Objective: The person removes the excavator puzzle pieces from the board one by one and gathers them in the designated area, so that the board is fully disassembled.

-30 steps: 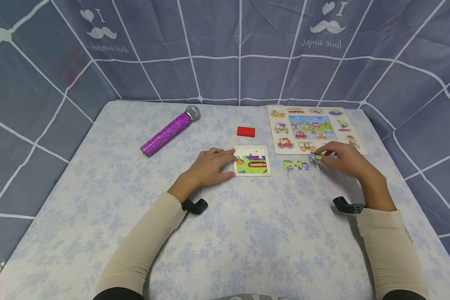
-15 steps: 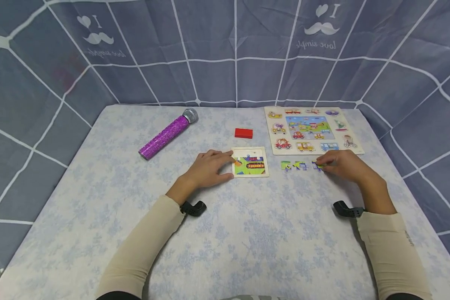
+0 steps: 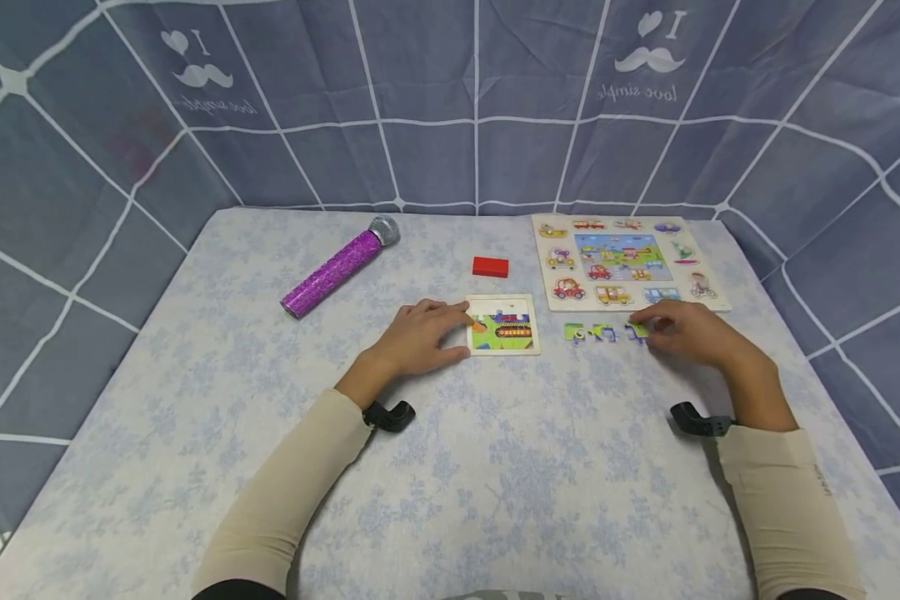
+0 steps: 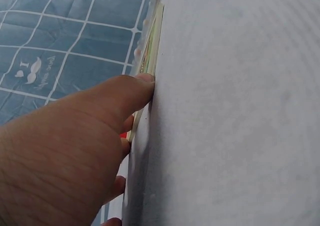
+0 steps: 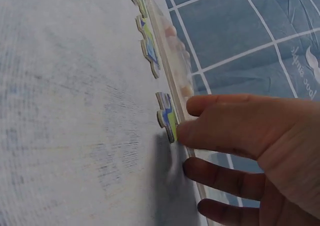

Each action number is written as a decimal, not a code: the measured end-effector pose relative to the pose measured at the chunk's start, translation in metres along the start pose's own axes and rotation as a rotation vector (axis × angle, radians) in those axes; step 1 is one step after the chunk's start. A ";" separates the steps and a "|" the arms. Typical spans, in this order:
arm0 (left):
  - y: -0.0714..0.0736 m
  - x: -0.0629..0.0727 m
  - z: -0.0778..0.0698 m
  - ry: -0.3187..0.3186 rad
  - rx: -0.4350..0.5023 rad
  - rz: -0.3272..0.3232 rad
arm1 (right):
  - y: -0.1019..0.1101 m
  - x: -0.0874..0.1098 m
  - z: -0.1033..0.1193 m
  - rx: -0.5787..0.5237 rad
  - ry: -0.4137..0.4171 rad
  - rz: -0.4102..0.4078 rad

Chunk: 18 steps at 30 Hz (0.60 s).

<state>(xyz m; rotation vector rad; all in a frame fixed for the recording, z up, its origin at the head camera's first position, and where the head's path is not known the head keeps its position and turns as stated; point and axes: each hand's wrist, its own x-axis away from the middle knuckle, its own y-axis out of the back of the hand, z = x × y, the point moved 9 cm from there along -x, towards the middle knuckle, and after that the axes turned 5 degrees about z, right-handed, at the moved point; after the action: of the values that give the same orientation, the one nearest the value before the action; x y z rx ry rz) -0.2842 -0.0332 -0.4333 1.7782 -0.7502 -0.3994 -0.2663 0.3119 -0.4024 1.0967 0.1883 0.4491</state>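
Observation:
A small framed jigsaw puzzle (image 3: 498, 306) lies flat mid-table, its lower part filled with a colourful vehicle picture and its upper strip bare and pale. My left hand (image 3: 420, 336) rests at its left side, thumb by the near corner and fingers spread. To the right, a green-blue puzzle piece (image 3: 635, 332) lies on the cloth. My right hand (image 3: 693, 333) is beside it; in the right wrist view the thumb (image 5: 192, 135) touches the end of the piece, and the index finger stands apart from the thumb. Left of that piece lie two more puzzle pieces (image 3: 603, 332).
A larger wooden vehicle puzzle board (image 3: 557, 303) lies just behind the loose pieces. One red block (image 3: 491, 267) sits beyond the small puzzle. The purple glitter microphone (image 3: 337, 271) lies at the back left. Grid-patterned curtains (image 3: 435, 158) border the table.
My right hand has come down and nearer with the puzzle piece from the board's edge, setting it beside the other two. More of the piece now shows. The left hand stays on the puzzle frame.

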 end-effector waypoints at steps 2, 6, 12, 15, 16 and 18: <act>0.000 0.000 0.001 0.001 0.001 -0.001 | 0.000 -0.001 0.000 -0.025 -0.020 0.013; 0.001 -0.002 0.001 -0.002 0.002 -0.003 | 0.001 -0.008 0.011 -0.057 0.003 0.013; 0.002 -0.004 0.002 -0.004 -0.004 -0.010 | -0.009 -0.043 0.059 -0.045 0.085 0.053; 0.002 -0.004 0.003 0.003 0.004 -0.013 | -0.024 -0.071 0.095 -0.040 0.169 0.078; 0.001 -0.003 0.003 0.004 0.008 -0.013 | -0.031 -0.080 0.108 -0.040 0.202 0.090; -0.001 -0.003 0.002 0.005 0.016 -0.008 | -0.046 -0.098 0.131 -0.031 0.262 0.119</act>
<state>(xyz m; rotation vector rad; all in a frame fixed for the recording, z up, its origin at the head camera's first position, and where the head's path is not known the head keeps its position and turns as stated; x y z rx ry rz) -0.2877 -0.0324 -0.4350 1.7974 -0.7443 -0.3949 -0.2945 0.1449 -0.3914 1.0202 0.3467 0.7005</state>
